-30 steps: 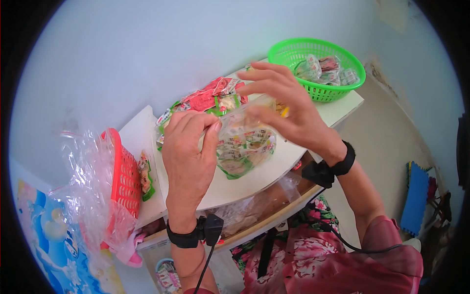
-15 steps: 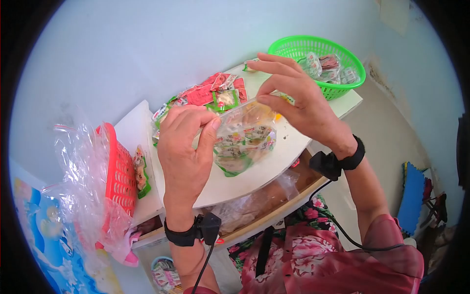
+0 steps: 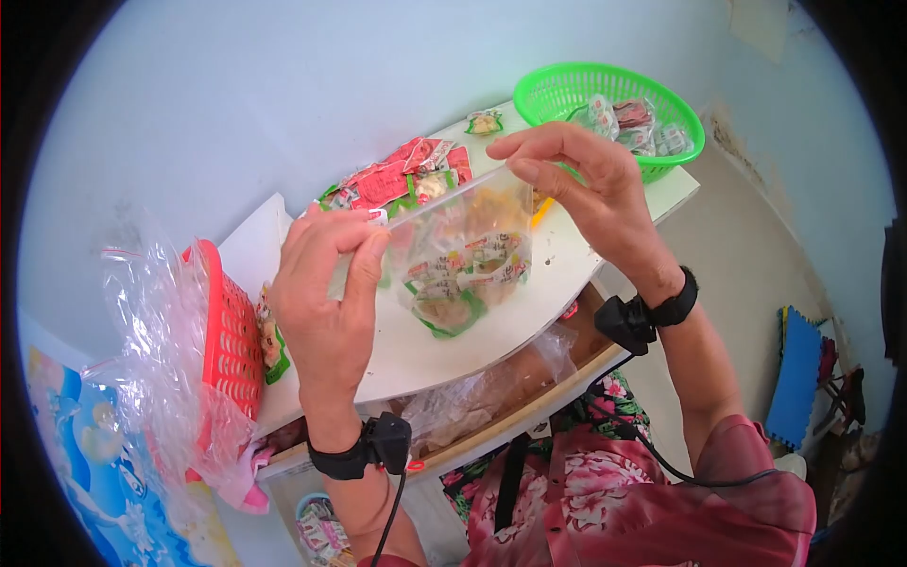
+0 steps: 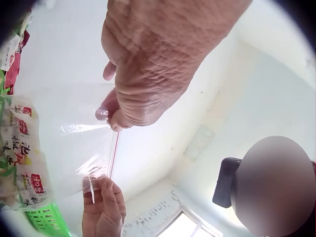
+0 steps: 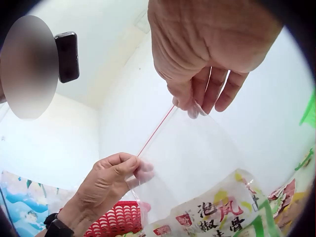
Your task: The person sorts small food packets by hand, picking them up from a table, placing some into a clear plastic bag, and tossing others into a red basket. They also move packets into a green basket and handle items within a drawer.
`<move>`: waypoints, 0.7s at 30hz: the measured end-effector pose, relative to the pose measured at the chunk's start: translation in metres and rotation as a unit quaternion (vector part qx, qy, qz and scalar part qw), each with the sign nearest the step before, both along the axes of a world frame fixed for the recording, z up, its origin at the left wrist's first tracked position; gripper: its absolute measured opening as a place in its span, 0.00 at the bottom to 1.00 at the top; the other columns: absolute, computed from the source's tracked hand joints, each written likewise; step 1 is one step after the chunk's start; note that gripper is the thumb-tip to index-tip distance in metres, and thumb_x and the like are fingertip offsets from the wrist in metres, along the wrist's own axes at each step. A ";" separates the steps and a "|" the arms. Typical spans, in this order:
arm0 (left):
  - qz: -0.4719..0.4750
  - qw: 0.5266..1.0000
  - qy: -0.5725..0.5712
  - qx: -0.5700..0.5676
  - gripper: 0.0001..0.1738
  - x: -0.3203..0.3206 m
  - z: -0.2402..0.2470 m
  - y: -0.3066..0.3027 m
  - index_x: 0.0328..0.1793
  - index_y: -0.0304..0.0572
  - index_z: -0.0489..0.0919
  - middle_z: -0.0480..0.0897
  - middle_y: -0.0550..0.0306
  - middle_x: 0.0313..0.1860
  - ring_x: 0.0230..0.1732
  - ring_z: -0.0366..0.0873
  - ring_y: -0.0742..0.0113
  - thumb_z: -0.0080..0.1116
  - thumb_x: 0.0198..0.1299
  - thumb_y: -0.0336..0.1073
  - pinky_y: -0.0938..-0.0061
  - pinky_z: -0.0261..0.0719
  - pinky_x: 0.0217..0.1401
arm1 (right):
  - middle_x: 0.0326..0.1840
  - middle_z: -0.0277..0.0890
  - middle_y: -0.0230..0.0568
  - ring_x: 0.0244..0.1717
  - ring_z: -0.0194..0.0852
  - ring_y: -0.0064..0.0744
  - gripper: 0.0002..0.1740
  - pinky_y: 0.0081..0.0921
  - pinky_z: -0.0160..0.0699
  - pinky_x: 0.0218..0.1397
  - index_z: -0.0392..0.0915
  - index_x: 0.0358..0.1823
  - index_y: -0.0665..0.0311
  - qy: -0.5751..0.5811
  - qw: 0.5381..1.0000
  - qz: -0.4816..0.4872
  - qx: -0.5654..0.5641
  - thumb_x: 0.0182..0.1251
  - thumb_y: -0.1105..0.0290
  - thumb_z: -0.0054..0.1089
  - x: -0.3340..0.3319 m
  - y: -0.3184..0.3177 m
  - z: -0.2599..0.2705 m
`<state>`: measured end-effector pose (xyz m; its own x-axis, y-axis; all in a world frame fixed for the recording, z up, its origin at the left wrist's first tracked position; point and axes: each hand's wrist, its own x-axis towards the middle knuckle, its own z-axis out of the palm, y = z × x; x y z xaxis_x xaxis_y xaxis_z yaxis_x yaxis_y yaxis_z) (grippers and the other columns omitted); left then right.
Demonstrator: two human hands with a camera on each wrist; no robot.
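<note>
A clear zip-lock bag (image 3: 453,222) with a red line along its top edge hangs between both hands, its mouth stretched straight. Printed snack packets (image 3: 472,269) with green edges fill its lower part. My left hand (image 3: 331,293) pinches one top corner between thumb and fingers. At the opposite corner my right hand (image 3: 590,184) pinches the edge the same way, higher up and nearer the green basket. In the right wrist view, the red zip line runs taut from the left hand (image 5: 111,180) to the right hand (image 5: 207,64).
Red and green snack packets (image 3: 402,175) lie along the table's back, with one small packet (image 3: 485,122) apart. A green basket (image 3: 680,163) of bagged packets stands back right. At left is a red basket (image 3: 234,340) with clear bags (image 3: 156,350). An open drawer (image 3: 491,392) holds plastic.
The left hand has moved left and the right hand has closed onto the bag's far corner. The bag's top edge is now pulled straight between them.
</note>
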<state>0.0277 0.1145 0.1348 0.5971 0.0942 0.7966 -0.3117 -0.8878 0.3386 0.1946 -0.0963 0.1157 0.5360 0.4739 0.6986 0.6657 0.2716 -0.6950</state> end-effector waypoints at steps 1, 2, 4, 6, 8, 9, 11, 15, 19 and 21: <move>-0.005 1.000 -0.004 0.003 0.03 -0.001 -0.003 0.000 0.42 0.33 0.82 0.86 0.53 0.42 0.49 0.84 0.61 0.65 0.65 0.26 0.54 0.72 0.76 | 0.50 0.89 0.43 0.53 0.85 0.28 0.08 0.27 0.82 0.60 0.84 0.47 0.72 0.003 1.000 -0.009 -0.019 0.74 0.73 0.65 0.000 -0.001 -0.004; -0.001 1.000 0.008 -0.003 0.03 -0.002 -0.007 0.001 0.42 0.34 0.82 0.86 0.52 0.42 0.49 0.84 0.61 0.65 0.66 0.26 0.53 0.72 0.76 | 0.50 0.89 0.43 0.53 0.85 0.28 0.08 0.27 0.82 0.59 0.85 0.47 0.72 0.006 0.999 -0.018 -0.038 0.74 0.74 0.65 0.000 -0.003 -0.006; 0.006 0.999 0.033 -0.017 0.03 -0.003 -0.013 0.000 0.41 0.34 0.82 0.86 0.51 0.43 0.50 0.84 0.60 0.64 0.66 0.26 0.51 0.72 0.76 | 0.49 0.89 0.41 0.52 0.85 0.27 0.08 0.26 0.82 0.59 0.85 0.47 0.71 0.010 0.999 -0.016 -0.051 0.74 0.74 0.65 -0.002 -0.007 -0.008; -0.008 1.000 0.011 -0.008 0.03 -0.003 -0.012 0.004 0.41 0.34 0.82 0.86 0.51 0.43 0.50 0.84 0.60 0.64 0.66 0.27 0.51 0.72 0.76 | 0.49 0.88 0.41 0.51 0.85 0.27 0.08 0.26 0.82 0.58 0.85 0.46 0.71 0.009 0.999 -0.012 -0.047 0.74 0.73 0.65 -0.002 -0.007 -0.007; -0.014 1.000 -0.003 -0.003 0.03 -0.003 -0.010 0.003 0.41 0.34 0.82 0.86 0.51 0.42 0.49 0.84 0.58 0.65 0.66 0.27 0.50 0.73 0.74 | 0.48 0.88 0.40 0.50 0.84 0.26 0.08 0.26 0.82 0.58 0.85 0.47 0.71 0.005 1.000 -0.008 -0.021 0.74 0.73 0.66 -0.004 -0.006 -0.002; -0.013 1.000 -0.009 -0.001 0.03 -0.002 -0.008 0.002 0.41 0.34 0.82 0.86 0.51 0.41 0.47 0.84 0.56 0.66 0.65 0.26 0.50 0.75 0.72 | 0.49 0.88 0.40 0.51 0.83 0.25 0.07 0.26 0.82 0.58 0.85 0.46 0.70 0.005 1.000 -0.010 -0.028 0.75 0.72 0.65 -0.004 -0.007 -0.002; -0.010 1.000 -0.009 -0.014 0.04 -0.002 -0.011 0.002 0.41 0.35 0.83 0.87 0.52 0.40 0.46 0.84 0.55 0.67 0.65 0.27 0.51 0.77 0.70 | 0.51 0.88 0.39 0.53 0.82 0.23 0.05 0.26 0.81 0.59 0.84 0.43 0.67 0.001 0.999 -0.014 -0.042 0.76 0.72 0.64 -0.004 -0.007 -0.002; -0.028 0.995 0.024 -0.095 0.06 -0.009 -0.027 0.007 0.43 0.35 0.83 0.88 0.53 0.44 0.49 0.84 0.61 0.69 0.65 0.28 0.58 0.78 0.68 | 0.51 0.88 0.39 0.53 0.82 0.23 0.07 0.26 0.81 0.59 0.83 0.46 0.68 0.054 0.998 0.024 -0.031 0.76 0.71 0.64 -0.002 -0.007 -0.014; -0.127 0.949 0.012 -0.288 0.18 -0.012 -0.041 0.006 0.58 0.34 0.83 0.87 0.52 0.54 0.55 0.83 0.65 0.72 0.63 0.29 0.66 0.78 0.66 | 0.51 0.87 0.38 0.51 0.82 0.22 0.09 0.23 0.82 0.57 0.84 0.49 0.71 0.102 0.992 0.067 0.006 0.76 0.71 0.65 -0.002 -0.004 -0.012; -0.143 0.930 0.025 -0.337 0.27 -0.008 -0.046 -0.004 0.67 0.32 0.79 0.85 0.50 0.59 0.59 0.82 0.63 0.73 0.63 0.30 0.67 0.77 0.68 | 0.50 0.87 0.38 0.51 0.82 0.21 0.10 0.22 0.82 0.57 0.84 0.49 0.71 0.113 0.990 0.084 0.017 0.76 0.70 0.65 0.000 -0.004 -0.013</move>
<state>0.0197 0.1100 0.0893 0.7101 0.3933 0.5840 -0.4714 -0.3507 0.8092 0.1949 -0.1003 0.1031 0.5952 0.5485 0.5872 0.4382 0.3910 -0.8094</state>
